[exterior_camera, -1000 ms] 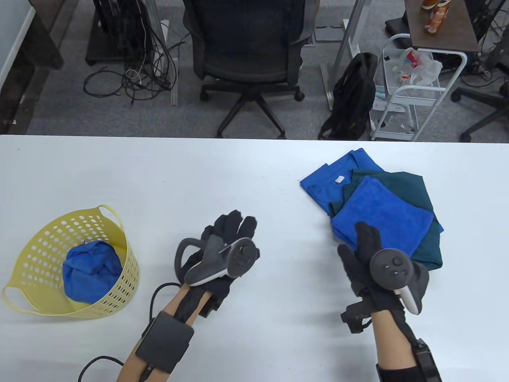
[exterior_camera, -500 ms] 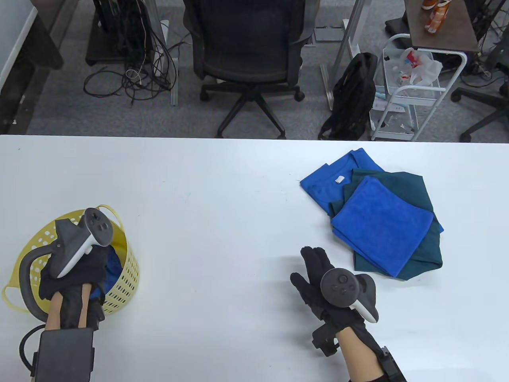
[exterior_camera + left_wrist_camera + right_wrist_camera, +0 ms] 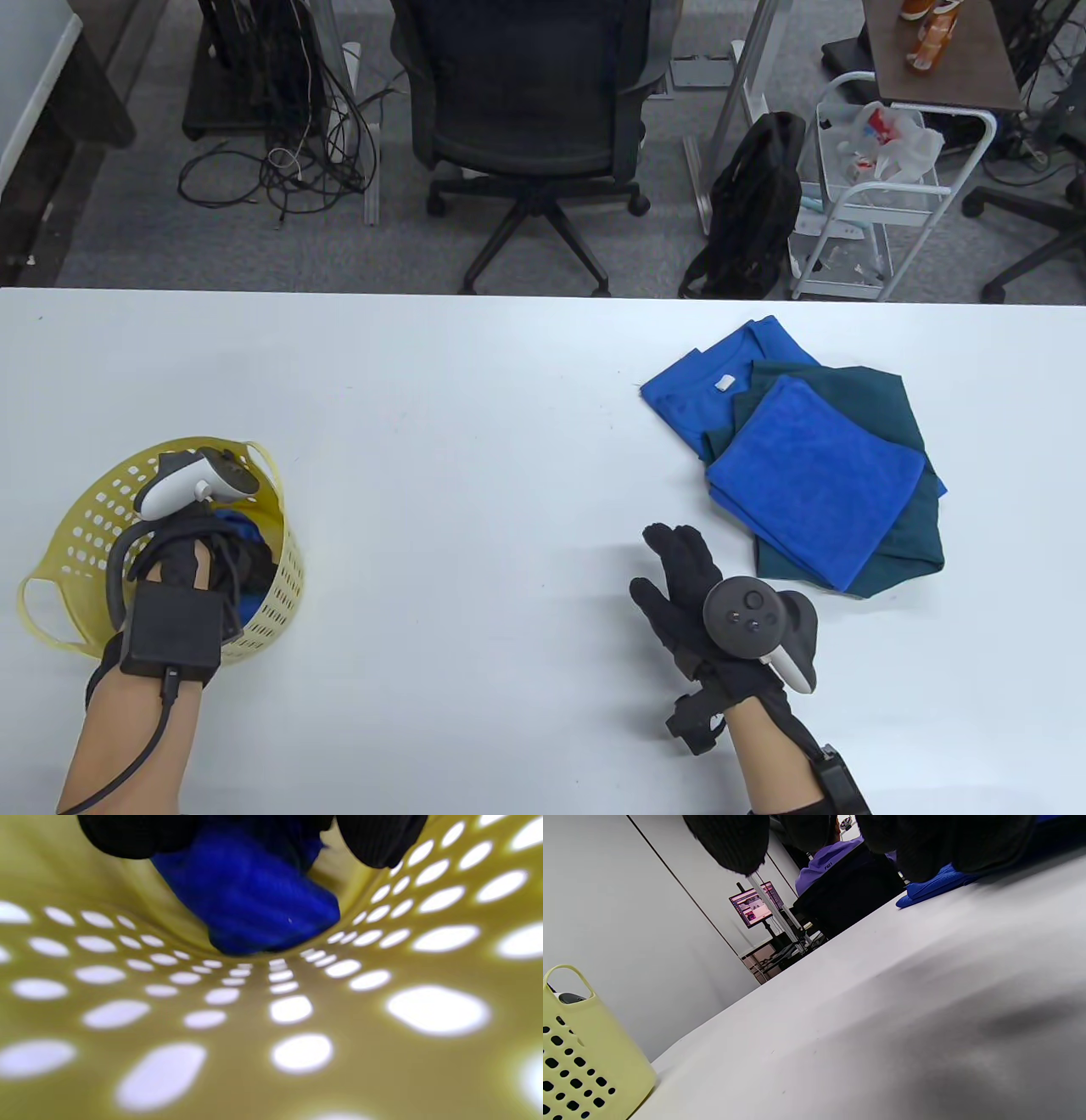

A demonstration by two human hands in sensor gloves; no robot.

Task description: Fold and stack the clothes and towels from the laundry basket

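A yellow perforated laundry basket [image 3: 284, 577] stands at the table's front left. My left hand [image 3: 222, 550] reaches down into it, and in the left wrist view its fingers [image 3: 377, 836] grip a crumpled blue cloth [image 3: 254, 904] above the basket floor [image 3: 297, 1014]. From above only a bit of that blue cloth [image 3: 232, 519] shows. At the right lies a stack: a folded blue towel [image 3: 810, 475] on a teal garment [image 3: 882, 407] on a blue shirt [image 3: 704, 378]. My right hand [image 3: 674, 564] hovers left of the stack with straight fingers, holding nothing.
Beyond the table's far edge are an office chair [image 3: 526, 110], a black backpack [image 3: 755, 212], a white wire cart [image 3: 874, 187] and loose cables [image 3: 297, 153]. The right wrist view shows the basket [image 3: 581, 1052] and a seated person in purple [image 3: 831, 861].
My left hand swung from mid-table to the basket and went down inside onto the blue cloth. My right hand drew back off the stack toward the front edge.
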